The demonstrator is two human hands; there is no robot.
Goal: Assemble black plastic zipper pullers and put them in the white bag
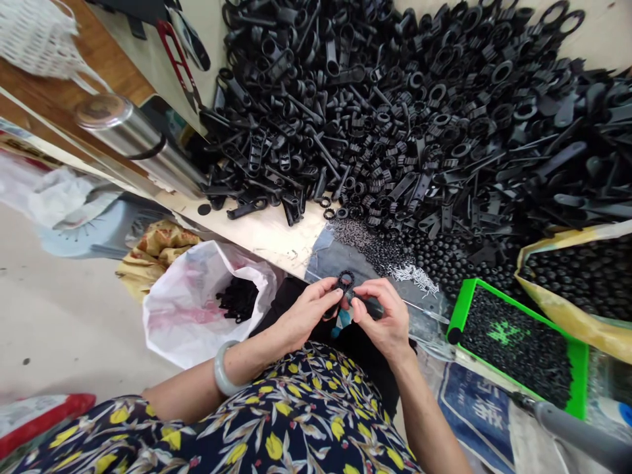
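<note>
Near my lap, just off the table's edge, my left hand (316, 304) pinches a black plastic part with a ring (346, 279) at its top. The ring stands up between my two hands. My right hand (384, 313) is closed at the other side of the same part, its thumb and forefinger pressed together; what sits between those fingertips is too small to make out. A large heap of black plastic parts (375, 125) covers the table beyond. Small silver pins (415, 276) lie in a little pile beside black beads (449, 257).
At the right is a green tray (577, 375) of small black pieces, beside a yellow-edged bag (557, 289). A white sack (182, 303) with black parts stands at the left. A steel flask (143, 141) lies at the upper left. A thin tool (424, 309) lies right of my hands.
</note>
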